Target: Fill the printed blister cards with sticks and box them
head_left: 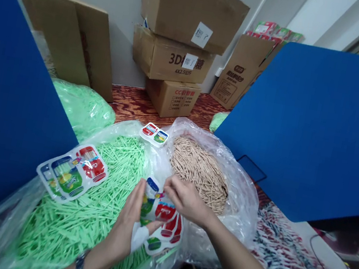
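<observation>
My left hand cups a colourful printed plastic tray pack from the left, thumb under it. At the pack's upper edge my right hand has its fingers pinched. Both hands hover over a clear bag of green plastic sticks. A second bag of tan wooden sticks lies just behind my right hand. Another printed pack rests on the green sticks to the left, and a smaller one sits at the far rim of the bag.
Blue panels stand at the left and right. Stacked cardboard boxes line the wall behind, with a flattened carton at the left. A further bag of green sticks lies behind. Patterned cloth covers the surface at the right.
</observation>
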The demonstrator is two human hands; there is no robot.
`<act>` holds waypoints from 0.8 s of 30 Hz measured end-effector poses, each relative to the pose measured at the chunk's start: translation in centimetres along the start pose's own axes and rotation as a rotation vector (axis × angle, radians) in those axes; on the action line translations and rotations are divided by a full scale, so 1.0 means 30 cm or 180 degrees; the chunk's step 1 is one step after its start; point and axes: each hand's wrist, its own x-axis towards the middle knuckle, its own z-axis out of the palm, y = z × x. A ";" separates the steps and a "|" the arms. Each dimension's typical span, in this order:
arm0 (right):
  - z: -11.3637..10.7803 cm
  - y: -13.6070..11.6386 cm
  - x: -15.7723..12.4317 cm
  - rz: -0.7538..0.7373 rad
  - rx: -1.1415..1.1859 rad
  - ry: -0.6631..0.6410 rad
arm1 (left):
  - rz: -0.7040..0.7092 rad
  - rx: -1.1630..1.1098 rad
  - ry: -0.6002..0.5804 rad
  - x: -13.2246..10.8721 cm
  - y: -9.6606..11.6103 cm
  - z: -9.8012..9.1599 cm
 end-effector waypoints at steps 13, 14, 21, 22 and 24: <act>0.045 -0.039 0.000 0.0320 0.1297 0.0250 | -0.1496 -0.2190 -0.0601 0.049 0.025 -0.022; 0.038 -0.041 -0.004 0.0218 0.1154 0.0215 | -0.1500 -0.2168 -0.0505 0.050 0.027 -0.022; -0.081 0.107 0.084 0.0380 0.0434 -0.0189 | -0.1751 -0.2295 -0.0045 0.049 0.048 -0.011; -0.096 0.148 0.114 0.0825 -0.0392 -0.0122 | -0.1763 -0.2318 0.0000 0.046 0.048 -0.007; -0.110 0.226 0.174 0.1460 -0.1477 -0.0382 | -0.1718 -0.2355 -0.0016 0.039 0.047 0.002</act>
